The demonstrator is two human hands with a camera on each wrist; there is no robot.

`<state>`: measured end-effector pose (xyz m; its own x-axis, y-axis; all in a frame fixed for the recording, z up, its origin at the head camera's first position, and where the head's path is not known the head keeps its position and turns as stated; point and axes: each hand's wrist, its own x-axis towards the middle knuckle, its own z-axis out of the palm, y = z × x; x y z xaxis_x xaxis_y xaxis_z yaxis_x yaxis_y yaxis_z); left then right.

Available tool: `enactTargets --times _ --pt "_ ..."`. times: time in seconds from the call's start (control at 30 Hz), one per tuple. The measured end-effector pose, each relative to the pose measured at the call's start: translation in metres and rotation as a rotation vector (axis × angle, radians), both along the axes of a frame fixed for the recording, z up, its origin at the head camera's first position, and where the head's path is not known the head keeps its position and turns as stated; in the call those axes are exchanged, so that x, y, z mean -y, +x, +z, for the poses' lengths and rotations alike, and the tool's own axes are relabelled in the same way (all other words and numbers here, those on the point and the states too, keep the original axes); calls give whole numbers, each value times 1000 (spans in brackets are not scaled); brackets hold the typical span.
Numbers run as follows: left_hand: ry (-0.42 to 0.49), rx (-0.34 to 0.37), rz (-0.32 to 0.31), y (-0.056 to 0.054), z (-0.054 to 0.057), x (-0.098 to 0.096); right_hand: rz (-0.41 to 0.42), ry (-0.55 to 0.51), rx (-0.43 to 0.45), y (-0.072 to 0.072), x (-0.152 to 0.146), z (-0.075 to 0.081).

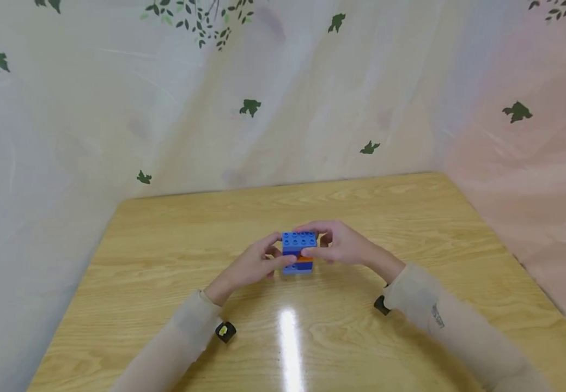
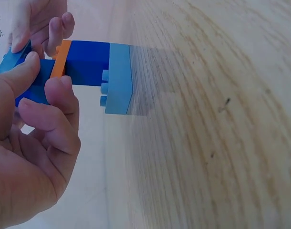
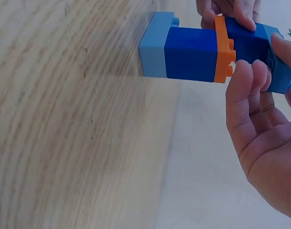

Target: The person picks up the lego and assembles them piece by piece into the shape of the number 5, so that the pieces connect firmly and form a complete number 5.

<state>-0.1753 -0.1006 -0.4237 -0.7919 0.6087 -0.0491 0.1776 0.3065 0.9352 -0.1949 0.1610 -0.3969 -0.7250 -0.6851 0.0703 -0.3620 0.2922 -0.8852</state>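
A stack of toy building bricks stands on the wooden table (image 1: pixel 175 228). At its foot is a light blue brick (image 3: pixel 154 55), topped by a dark blue brick (image 3: pixel 190 55) and a thin orange brick (image 3: pixel 221 59). Above the orange layer comes another dark blue brick (image 2: pixel 44 71), which my left hand (image 1: pixel 250 265) pinches from the left side. My right hand (image 1: pixel 345 243) grips the light blue studded brick (image 1: pixel 298 239) at the very top, thumb on the near side and fingers behind. The two hands partly cover the upper bricks.
Behind the table hangs a pale cloth backdrop (image 1: pixel 302 109) with printed green leaves, and it continues along the right side. Both wrists carry a small black device, the left one (image 1: pixel 225 331) and the right one (image 1: pixel 382 305). A bright reflection streaks the near tabletop.
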Motion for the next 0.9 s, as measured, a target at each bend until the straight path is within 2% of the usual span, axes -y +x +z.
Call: enactTargets --times 0.17,0.43,0.67,0.9 --pt "-2 16 9 1 1 -1 4 -20 -41 3 -1 -1" --pt "-6 21 24 2 -1 -1 -6 19 -135 4 -6 -7" --pt "-5 35 31 6 2 -1 -77 -34 6 8 -18 -16" --pt "-7 47 37 6 1 -2 -55 -96 43 12 -22 -24"
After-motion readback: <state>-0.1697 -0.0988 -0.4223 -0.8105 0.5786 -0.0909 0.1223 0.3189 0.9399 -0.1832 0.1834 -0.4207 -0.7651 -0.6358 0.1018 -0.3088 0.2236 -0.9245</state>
